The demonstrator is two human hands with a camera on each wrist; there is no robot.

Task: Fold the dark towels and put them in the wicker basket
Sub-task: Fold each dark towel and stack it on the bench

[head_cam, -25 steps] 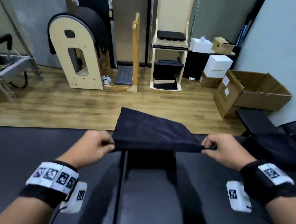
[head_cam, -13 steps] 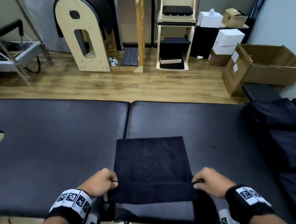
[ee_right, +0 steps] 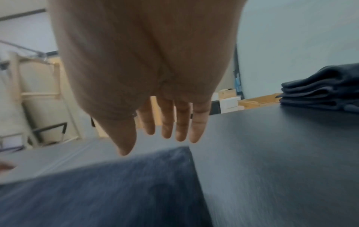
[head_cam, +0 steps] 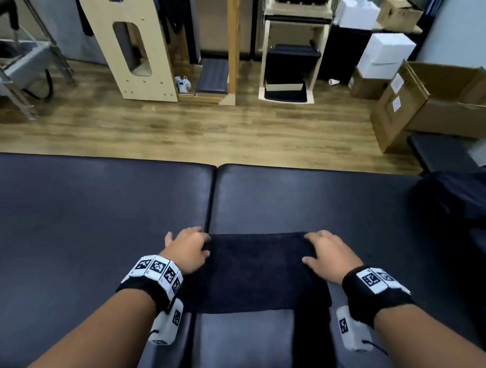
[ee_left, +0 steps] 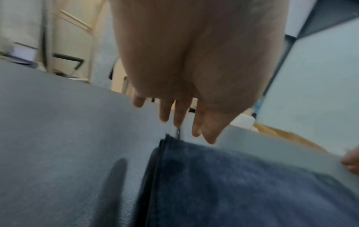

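A dark towel (head_cam: 256, 273) lies folded flat on the black padded table (head_cam: 92, 217), near its front edge. My left hand (head_cam: 188, 248) is at the towel's far left corner and my right hand (head_cam: 328, 254) at its far right corner. In the left wrist view the left hand (ee_left: 174, 119) has straight fingers just past the towel (ee_left: 233, 184) edge. The right wrist view shows the right hand (ee_right: 169, 130) with straight fingers over the towel (ee_right: 116, 184) corner. Neither hand grips anything. No wicker basket is in view.
A pile of dark towels (head_cam: 468, 203) sits at the table's right end, seen stacked (ee_right: 320, 92) in the right wrist view. Beyond the table are a wooden floor, wooden exercise frames (head_cam: 131, 34) and an open cardboard box (head_cam: 454, 100).
Both hands carried the towel's near edge forward onto the far edge, folding it in half, then released their pinch. Fingers now lie straight at the far corners.
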